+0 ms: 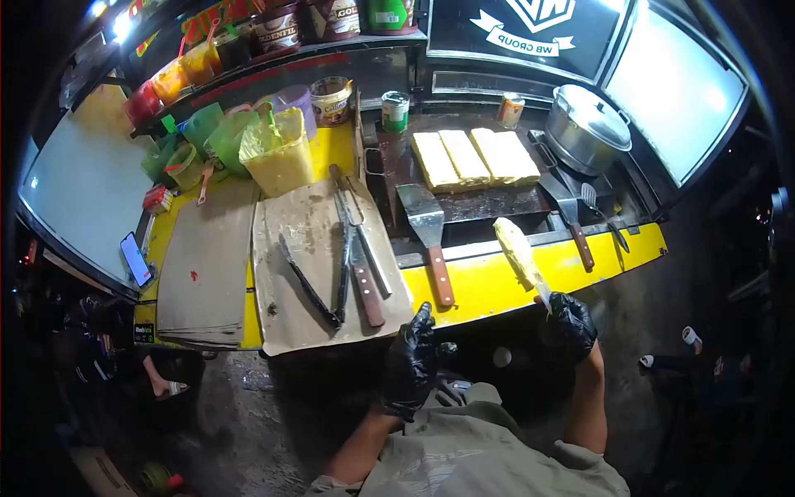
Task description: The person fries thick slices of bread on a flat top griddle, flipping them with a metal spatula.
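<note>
Your right hand, gloved black, is raised and closed around a butter-coated brush tilted over the cart's yellow edge. Your left hand hangs below the edge, fingers loosely spread, holding nothing. Three yellow slabs lie on the griddle, clear of the brush.

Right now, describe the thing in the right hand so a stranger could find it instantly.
Start at the dark griddle with three yellow slabs. At its front edge, above the yellow counter rim, the gloved right hand holds a yellow-coated brush. Unlike the wooden-handled spatula nearby, it is off the surface, yellow throughout.
</note>
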A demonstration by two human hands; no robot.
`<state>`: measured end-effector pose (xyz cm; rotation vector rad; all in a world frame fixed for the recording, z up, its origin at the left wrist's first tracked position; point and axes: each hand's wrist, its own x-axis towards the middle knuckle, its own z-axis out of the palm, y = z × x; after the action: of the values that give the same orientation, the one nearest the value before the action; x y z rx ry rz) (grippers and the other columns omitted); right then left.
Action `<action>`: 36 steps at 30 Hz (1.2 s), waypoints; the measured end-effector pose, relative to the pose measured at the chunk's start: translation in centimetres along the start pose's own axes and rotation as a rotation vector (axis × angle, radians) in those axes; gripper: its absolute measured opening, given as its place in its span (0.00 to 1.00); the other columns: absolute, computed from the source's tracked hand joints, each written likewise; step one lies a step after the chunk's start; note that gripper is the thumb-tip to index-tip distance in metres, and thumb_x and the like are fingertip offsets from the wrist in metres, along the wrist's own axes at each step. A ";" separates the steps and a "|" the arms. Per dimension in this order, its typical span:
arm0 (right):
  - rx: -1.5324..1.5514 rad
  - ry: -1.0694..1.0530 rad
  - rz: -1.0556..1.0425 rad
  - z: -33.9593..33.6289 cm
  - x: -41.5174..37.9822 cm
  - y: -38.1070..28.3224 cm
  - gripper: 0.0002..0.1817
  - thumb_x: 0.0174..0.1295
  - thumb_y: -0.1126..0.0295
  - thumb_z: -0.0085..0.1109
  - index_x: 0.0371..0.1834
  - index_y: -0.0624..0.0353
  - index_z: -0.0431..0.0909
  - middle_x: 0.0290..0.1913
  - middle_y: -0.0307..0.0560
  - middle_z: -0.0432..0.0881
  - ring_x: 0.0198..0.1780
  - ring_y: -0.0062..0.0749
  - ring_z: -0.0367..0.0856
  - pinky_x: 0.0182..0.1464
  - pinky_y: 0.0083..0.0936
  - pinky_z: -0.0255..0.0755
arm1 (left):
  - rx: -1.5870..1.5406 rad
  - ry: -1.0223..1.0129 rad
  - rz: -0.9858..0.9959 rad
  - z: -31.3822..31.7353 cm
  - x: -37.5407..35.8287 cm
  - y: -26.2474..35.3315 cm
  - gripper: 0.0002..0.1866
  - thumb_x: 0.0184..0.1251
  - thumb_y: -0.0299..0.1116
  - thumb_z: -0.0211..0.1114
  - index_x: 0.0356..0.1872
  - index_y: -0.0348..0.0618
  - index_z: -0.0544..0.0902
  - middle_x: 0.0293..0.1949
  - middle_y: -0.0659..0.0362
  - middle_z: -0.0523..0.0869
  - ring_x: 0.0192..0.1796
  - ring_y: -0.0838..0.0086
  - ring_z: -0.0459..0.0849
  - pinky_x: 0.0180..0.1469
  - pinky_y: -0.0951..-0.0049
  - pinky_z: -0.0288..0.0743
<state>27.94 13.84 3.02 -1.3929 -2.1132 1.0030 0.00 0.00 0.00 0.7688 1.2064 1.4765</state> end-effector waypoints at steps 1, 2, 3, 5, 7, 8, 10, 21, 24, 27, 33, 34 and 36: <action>0.462 -0.085 0.088 -0.4 0.7 -0.2 0.13 0.66 0.68 0.53 0.50 0.62 0.75 0.42 0.51 0.82 0.40 0.35 0.83 0.43 0.21 0.76 | 0.295 0.054 0.251 0.0 1.0 -0.5 0.40 0.53 0.43 0.72 0.61 0.29 0.65 0.51 0.42 0.75 0.52 0.51 0.76 0.58 0.59 0.68; 0.737 -0.156 0.160 -0.1 0.0 -0.3 0.12 0.65 0.69 0.54 0.48 0.64 0.75 0.40 0.50 0.82 0.39 0.35 0.83 0.42 0.22 0.76 | 0.589 0.115 0.501 0.0 1.9 -0.9 0.39 0.52 0.43 0.73 0.59 0.26 0.66 0.48 0.40 0.75 0.49 0.52 0.77 0.56 0.58 0.69; 1.004 -0.210 0.254 -0.2 -1.0 1.3 0.12 0.65 0.70 0.54 0.47 0.67 0.74 0.37 0.50 0.82 0.38 0.36 0.83 0.41 0.23 0.76 | 0.662 0.106 0.408 1.1 -0.9 -0.7 0.39 0.52 0.43 0.73 0.59 0.26 0.66 0.48 0.40 0.75 0.49 0.52 0.77 0.56 0.58 0.69; 0.451 -0.124 -0.315 -2.0 1.9 0.5 0.12 0.68 0.67 0.50 0.48 0.63 0.75 0.34 0.41 0.80 0.32 0.22 0.75 0.33 0.15 0.68 | 0.844 0.199 0.546 2.6 1.5 -1.4 0.40 0.51 0.44 0.73 0.57 0.24 0.65 0.46 0.39 0.76 0.46 0.51 0.77 0.51 0.58 0.70; -0.402 0.405 -1.033 -4.1 5.2 -1.4 0.12 0.70 0.66 0.46 0.47 0.62 0.74 0.33 0.38 0.78 0.27 0.15 0.69 0.28 0.11 0.62 | 0.907 0.215 0.429 4.2 3.7 -1.8 0.35 0.58 0.38 0.69 0.60 0.26 0.64 0.50 0.42 0.75 0.52 0.54 0.76 0.54 0.64 0.70; 0.086 0.169 -0.521 -5.0 5.7 -1.8 0.12 0.70 0.66 0.46 0.46 0.63 0.74 0.33 0.40 0.78 0.27 0.16 0.69 0.27 0.12 0.63 | 0.991 0.271 0.362 4.6 4.3 -2.2 0.35 0.57 0.40 0.69 0.58 0.26 0.66 0.48 0.41 0.76 0.51 0.52 0.76 0.53 0.63 0.70; 0.517 -0.166 0.035 -7.2 9.0 1.1 0.10 0.70 0.68 0.44 0.44 0.63 0.72 0.32 0.43 0.77 0.26 0.16 0.69 0.26 0.15 0.63 | 1.107 0.365 0.246 5.8 5.6 -2.8 0.37 0.54 0.45 0.70 0.56 0.24 0.68 0.44 0.40 0.78 0.47 0.51 0.77 0.50 0.60 0.70; -0.417 -0.209 -0.198 -7.5 30.9 2.0 0.14 0.56 0.72 0.44 0.45 0.65 0.71 0.36 0.68 0.80 0.42 0.60 0.80 0.43 0.44 0.74 | 1.604 0.676 0.114 8.7 11.9 -7.5 0.18 0.62 0.39 0.64 0.41 0.30 0.75 0.32 0.44 0.76 0.35 0.51 0.73 0.38 0.58 0.67; -0.433 -0.151 -0.340 -5.0 34.2 4.6 0.13 0.55 0.75 0.47 0.44 0.65 0.70 0.36 0.67 0.80 0.42 0.59 0.79 0.44 0.42 0.74 | 1.483 0.691 0.156 7.7 12.1 -8.2 0.16 0.67 0.36 0.58 0.46 0.32 0.73 0.34 0.47 0.75 0.34 0.57 0.74 0.38 0.61 0.68; -0.414 -0.155 -0.299 -3.6 35.0 4.0 0.14 0.54 0.76 0.48 0.45 0.66 0.70 0.37 0.67 0.80 0.42 0.58 0.80 0.44 0.42 0.74 | 0.714 0.769 0.023 8.6 11.8 -7.5 0.13 0.70 0.34 0.53 0.48 0.36 0.71 0.32 0.53 0.74 0.34 0.66 0.74 0.38 0.66 0.68; -0.446 -0.140 -0.350 1.5 38.3 2.8 0.11 0.47 0.79 0.52 0.34 0.69 0.78 0.36 0.66 0.81 0.40 0.52 0.82 0.40 0.38 0.76 | 0.075 0.764 0.001 11.1 12.0 -5.5 0.11 0.73 0.40 0.47 0.46 0.46 0.72 0.20 0.71 0.65 0.20 0.89 0.61 0.21 0.86 0.54; -0.428 -0.158 -0.361 2.2 38.9 2.9 0.10 0.45 0.80 0.53 0.32 0.69 0.78 0.35 0.66 0.81 0.39 0.52 0.83 0.39 0.37 0.76 | 0.028 0.736 -0.076 11.2 11.6 -5.7 0.12 0.74 0.41 0.46 0.46 0.46 0.72 0.20 0.71 0.65 0.20 0.88 0.61 0.21 0.85 0.54; -0.445 -0.217 -0.385 1.9 38.2 2.0 0.09 0.45 0.79 0.54 0.31 0.68 0.80 0.35 0.65 0.81 0.39 0.51 0.83 0.39 0.38 0.77 | 0.022 0.694 -0.227 12.4 11.7 -4.4 0.14 0.74 0.43 0.45 0.47 0.47 0.73 0.20 0.71 0.65 0.20 0.88 0.61 0.21 0.85 0.54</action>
<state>12.05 48.44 -1.45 -1.0181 -2.7527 0.5725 9.59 14.60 -2.03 0.1027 1.7568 1.5857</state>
